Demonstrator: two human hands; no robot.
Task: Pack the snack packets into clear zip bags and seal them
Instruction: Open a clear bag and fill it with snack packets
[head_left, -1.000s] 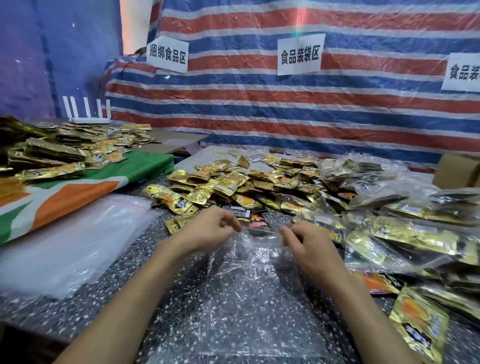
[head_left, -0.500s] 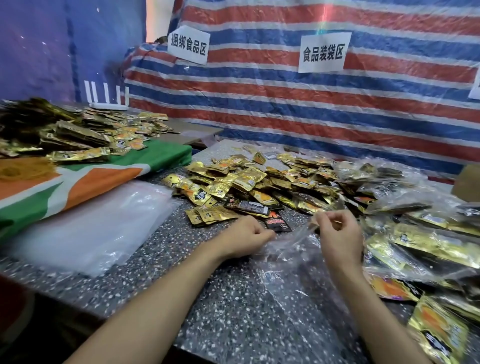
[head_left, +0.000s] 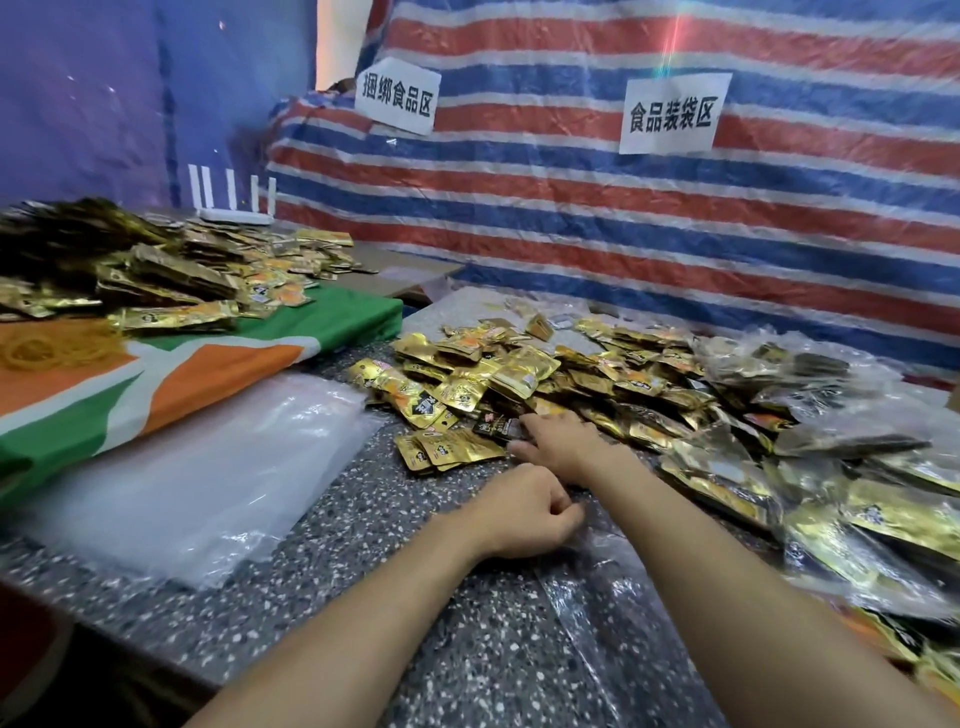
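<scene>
Pinching, with curled left hand (head_left: 524, 512), the far edge of a clear zip bag (head_left: 613, 613) laid flat on the speckled table (head_left: 337, 587); speckle visible through the film. Reaching with right hand (head_left: 563, 441), fingers straight and apart, tips touching a dark packet (head_left: 496, 426) at the near edge of the loose snack packets (head_left: 545, 374). At right, filled bags (head_left: 857, 525) holding gold packets. At left, stack of flat clear bags (head_left: 208, 467).
</scene>
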